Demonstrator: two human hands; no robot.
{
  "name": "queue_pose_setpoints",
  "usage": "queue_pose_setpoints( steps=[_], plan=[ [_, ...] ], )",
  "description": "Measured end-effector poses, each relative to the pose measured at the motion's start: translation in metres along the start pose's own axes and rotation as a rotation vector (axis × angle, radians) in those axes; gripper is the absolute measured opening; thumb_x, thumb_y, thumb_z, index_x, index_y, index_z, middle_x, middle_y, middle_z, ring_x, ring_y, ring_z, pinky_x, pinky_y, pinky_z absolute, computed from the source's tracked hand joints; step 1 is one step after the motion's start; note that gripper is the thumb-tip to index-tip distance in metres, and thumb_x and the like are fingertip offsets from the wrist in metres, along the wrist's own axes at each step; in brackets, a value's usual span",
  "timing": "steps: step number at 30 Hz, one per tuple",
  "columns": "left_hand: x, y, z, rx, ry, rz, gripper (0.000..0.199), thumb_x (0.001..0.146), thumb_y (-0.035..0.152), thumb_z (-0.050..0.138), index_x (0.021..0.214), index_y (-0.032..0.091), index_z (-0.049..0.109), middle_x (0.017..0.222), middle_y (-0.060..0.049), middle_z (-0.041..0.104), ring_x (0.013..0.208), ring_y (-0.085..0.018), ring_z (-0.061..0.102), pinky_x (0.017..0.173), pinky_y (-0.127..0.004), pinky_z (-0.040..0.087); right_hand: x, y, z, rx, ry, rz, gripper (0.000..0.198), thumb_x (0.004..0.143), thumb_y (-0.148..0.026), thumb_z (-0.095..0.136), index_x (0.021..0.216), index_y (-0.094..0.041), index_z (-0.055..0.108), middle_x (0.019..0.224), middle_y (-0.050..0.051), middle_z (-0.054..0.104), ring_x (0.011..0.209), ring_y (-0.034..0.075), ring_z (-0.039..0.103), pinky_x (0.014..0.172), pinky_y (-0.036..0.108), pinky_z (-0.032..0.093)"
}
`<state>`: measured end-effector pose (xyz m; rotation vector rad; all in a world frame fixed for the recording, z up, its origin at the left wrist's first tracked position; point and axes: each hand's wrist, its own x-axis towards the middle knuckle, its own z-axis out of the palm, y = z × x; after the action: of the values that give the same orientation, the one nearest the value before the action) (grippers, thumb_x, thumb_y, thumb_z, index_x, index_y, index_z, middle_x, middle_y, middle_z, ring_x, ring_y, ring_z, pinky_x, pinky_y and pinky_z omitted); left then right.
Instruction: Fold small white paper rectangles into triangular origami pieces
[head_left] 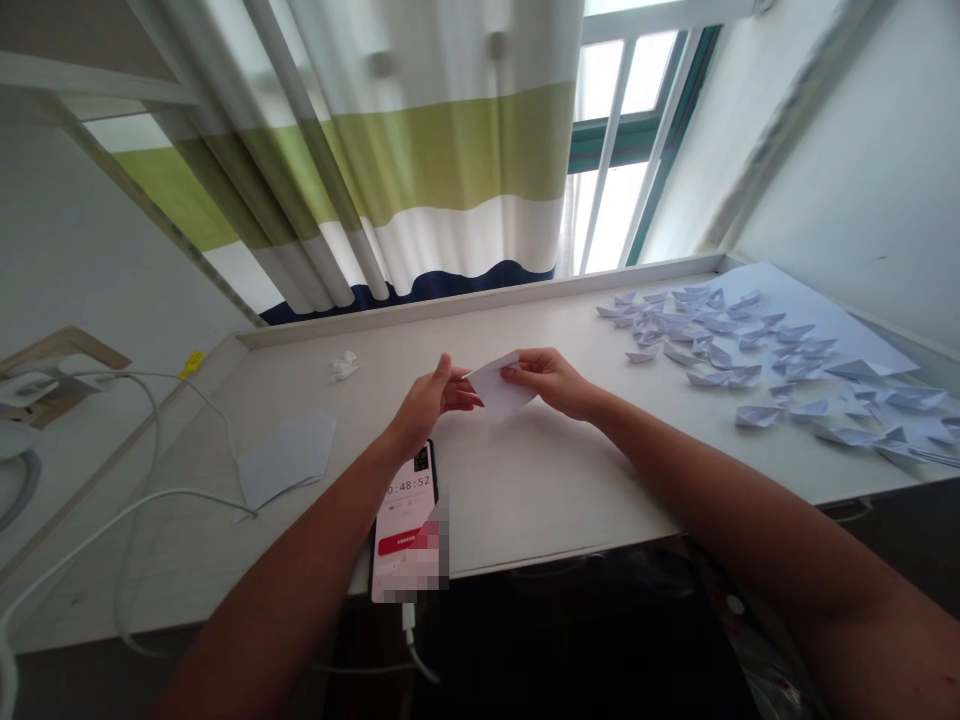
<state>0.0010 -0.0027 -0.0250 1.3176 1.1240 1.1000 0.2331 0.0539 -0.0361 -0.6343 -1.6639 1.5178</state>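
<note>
A small sheet of folded white paper (501,388) is held up over the middle of the white desk. My right hand (551,380) pinches its upper right edge between thumb and fingers. At the paper's left corner is my left hand (435,395), thumb raised and fingers stretched toward the sheet. Whether its fingertips touch the paper I cannot tell. Below my left wrist lies a phone (405,510) showing a running timer, partly covered by my forearm. Many folded paper boats (720,325) spread over the right side of the desk.
A stack of white paper sheets (289,460) lies at the left, beside a white cable (187,492). Further back sits a crumpled piece of paper (343,366). A large white sheet (817,305) lies under some boats. The desk's raised back edge (420,313) runs below the curtain (450,150).
</note>
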Motion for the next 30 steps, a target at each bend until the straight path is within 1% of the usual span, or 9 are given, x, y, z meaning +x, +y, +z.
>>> queue_pose_setpoints(
  steps=[4,10,15,17,19,21,23,26,30],
  plan=[
    [-0.001,0.001,-0.001,0.024,-0.066,-0.011,0.074,0.084,0.084,0.073,0.105,0.012,0.079,0.093,-0.013,0.082,0.087,-0.025,0.08,0.088,-0.039,0.06,0.0,0.002,-0.001,-0.089,0.054,-0.034,0.027,0.085,-0.037,0.082,0.106,-0.021,0.088,0.109,0.009,0.084,0.094,0.022,0.075,0.078,0.034,0.059],
    [-0.001,-0.001,-0.006,0.03,-0.132,-0.036,0.061,0.085,0.073,0.082,0.106,0.015,0.083,0.095,-0.012,0.083,0.089,-0.025,0.08,0.09,-0.04,0.061,0.0,0.003,-0.001,-0.125,0.05,-0.113,0.026,0.08,-0.023,0.077,0.104,-0.023,0.088,0.111,0.007,0.085,0.103,0.024,0.076,0.085,0.037,0.06],
    [-0.002,0.0,-0.004,0.004,-0.191,-0.066,0.047,0.082,0.059,0.09,0.099,0.016,0.084,0.098,-0.011,0.083,0.09,-0.023,0.079,0.092,-0.04,0.063,-0.001,0.003,0.005,-0.099,0.062,-0.138,0.033,0.078,-0.024,0.085,0.111,-0.02,0.084,0.101,0.006,0.084,0.092,0.022,0.074,0.078,0.036,0.059],
    [-0.002,0.001,-0.003,0.004,-0.144,-0.042,0.044,0.076,0.053,0.095,0.097,0.016,0.084,0.099,-0.01,0.083,0.087,-0.021,0.077,0.088,-0.039,0.063,-0.001,0.001,0.007,-0.059,0.048,-0.102,0.038,0.077,-0.025,0.086,0.115,-0.02,0.082,0.102,0.006,0.083,0.091,0.021,0.074,0.078,0.035,0.06],
    [-0.001,0.001,-0.003,0.005,-0.071,-0.016,0.043,0.072,0.05,0.098,0.095,0.016,0.084,0.096,-0.009,0.082,0.084,-0.02,0.075,0.083,-0.037,0.064,-0.002,-0.002,0.007,-0.015,0.054,-0.038,0.032,0.081,-0.028,0.083,0.112,-0.019,0.082,0.103,0.007,0.082,0.091,0.021,0.072,0.078,0.034,0.06],
    [0.0,0.001,-0.004,0.007,-0.014,0.006,0.043,0.07,0.049,0.099,0.093,0.016,0.084,0.091,-0.008,0.082,0.082,-0.02,0.074,0.08,-0.037,0.063,-0.002,-0.005,0.005,0.041,0.077,0.027,0.028,0.088,-0.036,0.076,0.108,-0.018,0.084,0.102,0.009,0.08,0.093,0.022,0.071,0.078,0.034,0.06],
    [0.0,0.0,-0.005,0.028,0.003,0.027,0.042,0.07,0.049,0.098,0.093,0.016,0.085,0.088,-0.008,0.081,0.079,-0.019,0.073,0.079,-0.036,0.063,-0.002,-0.007,0.003,0.071,0.088,0.077,0.036,0.093,-0.047,0.071,0.107,-0.017,0.084,0.1,0.011,0.079,0.095,0.024,0.071,0.078,0.035,0.06],
    [-0.001,0.0,-0.006,0.11,-0.041,0.051,0.038,0.074,0.048,0.095,0.093,0.017,0.086,0.087,-0.007,0.08,0.077,-0.019,0.071,0.078,-0.036,0.062,-0.002,-0.008,0.0,-0.039,0.1,0.08,0.045,0.091,-0.059,0.077,0.103,-0.016,0.085,0.097,0.011,0.079,0.089,0.022,0.069,0.074,0.033,0.057],
    [-0.001,-0.001,-0.004,0.178,-0.095,0.077,0.034,0.079,0.048,0.09,0.094,0.017,0.086,0.086,-0.006,0.079,0.075,-0.018,0.069,0.077,-0.036,0.061,-0.002,-0.004,0.0,-0.227,0.047,0.034,0.043,0.084,-0.057,0.086,0.094,-0.016,0.086,0.082,0.006,0.076,0.071,0.015,0.059,0.062,0.029,0.046]
  ],
)
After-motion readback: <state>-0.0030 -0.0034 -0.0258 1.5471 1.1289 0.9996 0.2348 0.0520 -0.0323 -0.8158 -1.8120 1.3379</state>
